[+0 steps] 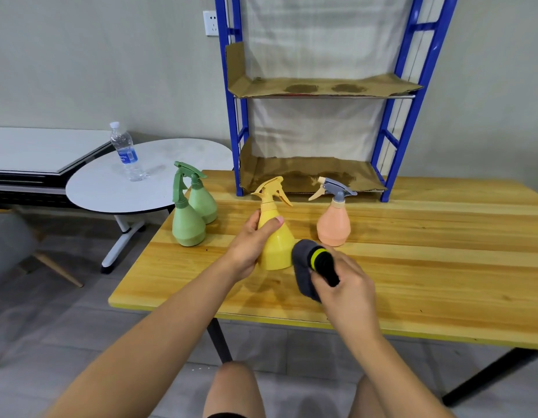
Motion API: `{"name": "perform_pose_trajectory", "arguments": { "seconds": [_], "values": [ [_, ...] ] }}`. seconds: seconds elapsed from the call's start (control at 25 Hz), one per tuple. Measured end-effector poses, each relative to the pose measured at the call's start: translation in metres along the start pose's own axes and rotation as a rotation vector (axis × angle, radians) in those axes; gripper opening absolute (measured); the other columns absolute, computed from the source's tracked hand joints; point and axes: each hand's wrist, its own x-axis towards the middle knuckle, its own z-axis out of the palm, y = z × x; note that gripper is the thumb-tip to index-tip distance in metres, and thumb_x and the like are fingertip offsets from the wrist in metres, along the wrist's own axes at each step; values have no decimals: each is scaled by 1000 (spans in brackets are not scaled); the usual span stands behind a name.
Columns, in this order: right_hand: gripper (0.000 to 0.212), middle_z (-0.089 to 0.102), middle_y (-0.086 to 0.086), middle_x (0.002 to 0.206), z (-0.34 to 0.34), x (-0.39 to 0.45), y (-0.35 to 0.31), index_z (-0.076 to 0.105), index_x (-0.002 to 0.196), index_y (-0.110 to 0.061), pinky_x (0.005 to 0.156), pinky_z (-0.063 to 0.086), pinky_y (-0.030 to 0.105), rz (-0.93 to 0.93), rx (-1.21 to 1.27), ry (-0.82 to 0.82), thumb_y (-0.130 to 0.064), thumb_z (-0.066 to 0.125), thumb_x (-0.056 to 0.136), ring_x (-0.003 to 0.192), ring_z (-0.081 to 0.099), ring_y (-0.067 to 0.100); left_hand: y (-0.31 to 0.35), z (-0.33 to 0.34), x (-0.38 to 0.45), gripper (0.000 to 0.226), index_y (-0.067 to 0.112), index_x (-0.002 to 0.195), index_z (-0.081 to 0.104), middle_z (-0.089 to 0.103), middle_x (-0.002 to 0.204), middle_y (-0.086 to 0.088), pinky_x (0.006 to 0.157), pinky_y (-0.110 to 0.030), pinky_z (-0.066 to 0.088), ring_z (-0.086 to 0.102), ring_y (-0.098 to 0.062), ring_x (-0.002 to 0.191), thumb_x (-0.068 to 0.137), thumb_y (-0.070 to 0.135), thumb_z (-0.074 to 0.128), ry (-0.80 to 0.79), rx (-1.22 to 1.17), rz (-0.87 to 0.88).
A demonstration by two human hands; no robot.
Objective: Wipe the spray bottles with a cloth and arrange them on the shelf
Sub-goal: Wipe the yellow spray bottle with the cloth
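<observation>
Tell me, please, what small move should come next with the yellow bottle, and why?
Probably rub the grey cloth across the yellow bottle. The left hand already grips the bottle upright on the table, the right hand holds the cloth against its base, and the shelf holds no bottles yet.

L hand [249,248] grips yellow bottle [275,236]; R hand [346,285] presses cloth [304,267] on it.

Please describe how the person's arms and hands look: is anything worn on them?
Both arms are bare, with no sleeves visible up to the frame edge. The left hand and the right hand wear no gloves, rings, watch or bracelets. The nails look short and unpainted.
</observation>
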Motion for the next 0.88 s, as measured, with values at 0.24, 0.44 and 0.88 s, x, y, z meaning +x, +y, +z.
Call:
{"name": "perform_pose_trajectory", "arguments": {
  "seconds": [0.24, 0.44, 0.88],
  "values": [
    [53, 69, -4, 120, -1, -8, -3, 67, 125, -13, 95, 48, 29, -46, -21, -27, -6, 80, 75, 110, 63, 16, 12, 3, -4, 70, 26, 144, 45, 59, 136, 0, 104, -48, 50, 60, -21, 120, 86, 58, 66, 65, 163, 61],
    [50, 70, -5, 117, -6, 6, 1, 69, 123, -16, 91, 38, 6, 71, 28, 30, -3, 77, 76, 109, 63, 13, 9, -4, -8, 63, 31, 149, 36, 55, 140, -5, 107, -53, 46, 55, -27, 126, 92, 40, 58, -112, 47, -43],
    [55, 69, -7, 124, -5, -5, -11, 67, 127, -19, 99, 47, 22, -25, 19, -14, -3, 78, 76, 115, 62, 9, 4, 1, -8, 62, 12, 130, 57, 72, 112, -10, 80, -37, 59, 70, -25, 102, 79, 36, 82, -22, 111, -5]
  ]
}}
